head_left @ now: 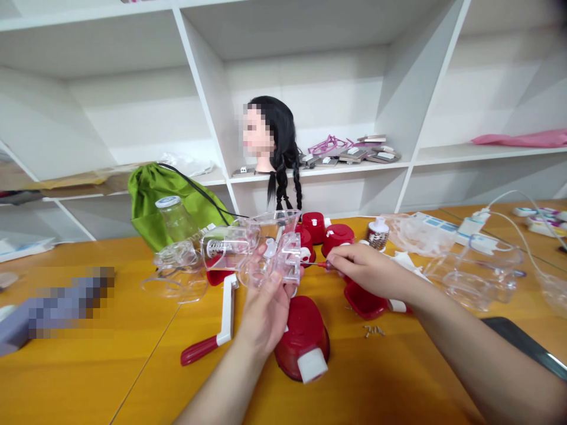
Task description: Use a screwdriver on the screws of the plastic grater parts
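Note:
My left hand is closed around a clear plastic housing, lifted over the table. My right hand grips a screwdriver with a red part showing, its thin shaft pointing left at the housing's side. Whether the tip sits in a screw I cannot tell. Just below my left hand stands a red base with a white knob on its front. A crank handle, white with a red grip, lies to the left. Several small screws lie below my right hand.
More red bases and a metal grater drum stand behind my hands. Clear plastic parts lie at the right; a glass jar and green drawstring bag are at the left. A mannequin head occupies the shelf.

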Tool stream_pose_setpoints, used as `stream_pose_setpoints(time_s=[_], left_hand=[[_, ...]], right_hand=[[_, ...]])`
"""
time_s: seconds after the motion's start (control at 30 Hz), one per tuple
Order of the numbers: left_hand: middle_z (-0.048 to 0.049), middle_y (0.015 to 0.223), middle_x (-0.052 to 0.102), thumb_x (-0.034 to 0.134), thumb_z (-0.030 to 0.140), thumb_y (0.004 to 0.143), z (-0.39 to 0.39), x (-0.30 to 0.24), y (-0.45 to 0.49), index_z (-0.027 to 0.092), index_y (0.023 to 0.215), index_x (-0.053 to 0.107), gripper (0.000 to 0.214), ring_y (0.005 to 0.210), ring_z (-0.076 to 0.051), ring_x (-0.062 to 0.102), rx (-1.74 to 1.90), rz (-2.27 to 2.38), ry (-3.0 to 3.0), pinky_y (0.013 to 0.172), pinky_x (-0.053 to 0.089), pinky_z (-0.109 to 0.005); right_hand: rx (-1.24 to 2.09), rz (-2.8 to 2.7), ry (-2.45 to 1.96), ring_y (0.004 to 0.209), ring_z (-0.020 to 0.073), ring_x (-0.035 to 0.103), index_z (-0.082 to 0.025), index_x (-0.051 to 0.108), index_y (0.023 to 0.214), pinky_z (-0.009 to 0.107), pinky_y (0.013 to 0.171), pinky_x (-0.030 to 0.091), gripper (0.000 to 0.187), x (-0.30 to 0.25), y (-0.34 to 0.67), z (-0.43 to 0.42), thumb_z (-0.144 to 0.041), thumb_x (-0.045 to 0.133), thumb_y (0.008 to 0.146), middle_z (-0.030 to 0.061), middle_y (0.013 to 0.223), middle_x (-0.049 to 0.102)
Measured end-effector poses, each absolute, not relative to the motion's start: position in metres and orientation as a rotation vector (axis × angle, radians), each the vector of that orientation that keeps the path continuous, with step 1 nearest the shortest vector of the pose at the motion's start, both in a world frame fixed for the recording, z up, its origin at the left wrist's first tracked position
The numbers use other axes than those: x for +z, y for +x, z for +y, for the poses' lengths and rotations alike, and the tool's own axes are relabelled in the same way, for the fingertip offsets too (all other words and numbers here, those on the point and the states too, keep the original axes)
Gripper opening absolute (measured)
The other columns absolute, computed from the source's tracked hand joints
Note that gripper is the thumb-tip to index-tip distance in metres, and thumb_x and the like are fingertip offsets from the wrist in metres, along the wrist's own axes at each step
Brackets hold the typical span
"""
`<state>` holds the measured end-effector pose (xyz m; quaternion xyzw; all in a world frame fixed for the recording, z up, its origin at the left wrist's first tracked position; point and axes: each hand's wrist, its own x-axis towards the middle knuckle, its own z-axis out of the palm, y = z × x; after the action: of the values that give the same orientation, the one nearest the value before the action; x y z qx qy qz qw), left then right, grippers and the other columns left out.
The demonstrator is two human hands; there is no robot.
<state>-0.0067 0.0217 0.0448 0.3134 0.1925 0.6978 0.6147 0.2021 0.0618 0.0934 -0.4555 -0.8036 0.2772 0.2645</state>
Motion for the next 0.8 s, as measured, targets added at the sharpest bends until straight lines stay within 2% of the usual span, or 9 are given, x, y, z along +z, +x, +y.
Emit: stream_pose_setpoints(time_s=[0.07,0.13,0.23,0.33,0.43,0.53,0.6,0.67,0.8], left_hand=[[-0.0015,0.141,0.064,0.083,0.028,0.08,0.0221,0.0441,-0.0071,0.037,0.131,0.058,0.058,0.125,-0.024,0.062,1.609,0.452,0.715,0.106,0.051,-0.043],[-0.0014,0.141,0.064,0.083,0.028,0.08,0.0224,0.0439,-0.0074,0.038,0.131,0.058,0.057,0.126,-0.024,0.062,1.609,0.458,0.708,0.106,0.051,-0.044],[-0.0021,0.139,0.065,0.083,0.027,0.08,0.0223,0.0443,-0.0076,0.036,0.129,0.059,0.055,0.126,-0.024,0.062,1.607,0.456,0.702,0.106,0.051,-0.043],[-0.0022,0.14,0.064,0.083,0.027,0.079,0.0218,0.0451,-0.0074,0.035,0.125,0.061,0.052,0.127,-0.025,0.061,1.608,0.46,0.708,0.106,0.051,-0.043],[-0.0016,0.141,0.063,0.084,0.028,0.078,0.0212,0.0452,-0.0071,0.037,0.129,0.059,0.057,0.125,-0.023,0.063,1.61,0.46,0.715,0.105,0.051,-0.041],[-0.0026,0.141,0.064,0.085,0.029,0.078,0.0212,0.0448,-0.007,0.037,0.133,0.057,0.062,0.124,-0.024,0.063,1.6,0.458,0.732,0.104,0.052,-0.041],[-0.0024,0.14,0.065,0.085,0.029,0.078,0.0213,0.0444,-0.0069,0.038,0.133,0.057,0.062,0.122,-0.023,0.064,1.6,0.457,0.732,0.103,0.053,-0.04],[-0.0014,0.139,0.065,0.084,0.028,0.079,0.0215,0.0442,-0.0067,0.037,0.13,0.058,0.058,0.121,-0.022,0.064,1.604,0.456,0.721,0.102,0.053,-0.04],[-0.0001,0.141,0.064,0.083,0.027,0.079,0.0221,0.0442,-0.0067,0.036,0.119,0.063,0.046,0.127,-0.024,0.061,1.614,0.452,0.702,0.104,0.053,-0.043]], right_hand=[[0.721,-2.171,-1.255,0.065,0.0155,0.049,-0.021,0.06,0.073,0.03,0.061,0.034,0.033,0.0936,0.203,0.0622,-0.036,0.047,0.099,-0.0003,0.07,0.059],[0.763,-2.119,-1.243,0.071,0.0162,0.055,-0.021,0.067,0.086,0.03,0.064,0.038,0.024,0.0933,0.2037,0.062,-0.038,0.054,0.097,0.001,0.08,0.066],[0.836,-2.03,-1.187,0.083,0.0174,0.061,-0.023,0.068,0.095,0.029,0.073,0.044,0.014,0.0904,0.2048,0.0626,-0.036,0.068,0.088,0.0016,0.094,0.069],[0.87,-1.978,-1.156,0.084,0.0178,0.062,-0.024,0.065,0.096,0.029,0.072,0.046,0.019,0.0872,0.2046,0.0637,-0.033,0.074,0.082,0.0012,0.093,0.068],[0.848,-2.029,-1.176,0.082,0.0187,0.062,-0.023,0.067,0.094,0.03,0.072,0.046,0.017,0.0884,0.2025,0.0626,-0.04,0.067,0.089,0.0029,0.091,0.07],[0.792,-2.12,-1.264,0.072,0.0179,0.06,-0.021,0.061,0.07,0.032,0.069,0.042,0.039,0.0924,0.2002,0.0598,-0.039,0.044,0.101,0.0038,0.076,0.068],[0.759,-2.156,-1.281,0.067,0.0168,0.057,-0.021,0.054,0.063,0.032,0.066,0.039,0.043,0.0944,0.1996,0.0586,-0.032,0.039,0.101,0.0028,0.069,0.066],[0.712,-2.183,-1.27,0.065,0.016,0.055,-0.021,0.052,0.065,0.031,0.063,0.037,0.039,0.0953,0.2003,0.0584,-0.032,0.041,0.1,0.0014,0.069,0.064],[0.715,-2.154,-1.258,0.07,0.0167,0.056,-0.022,0.063,0.082,0.03,0.063,0.038,0.027,0.0938,0.2035,0.0601,-0.041,0.052,0.098,0.0009,0.078,0.066]])
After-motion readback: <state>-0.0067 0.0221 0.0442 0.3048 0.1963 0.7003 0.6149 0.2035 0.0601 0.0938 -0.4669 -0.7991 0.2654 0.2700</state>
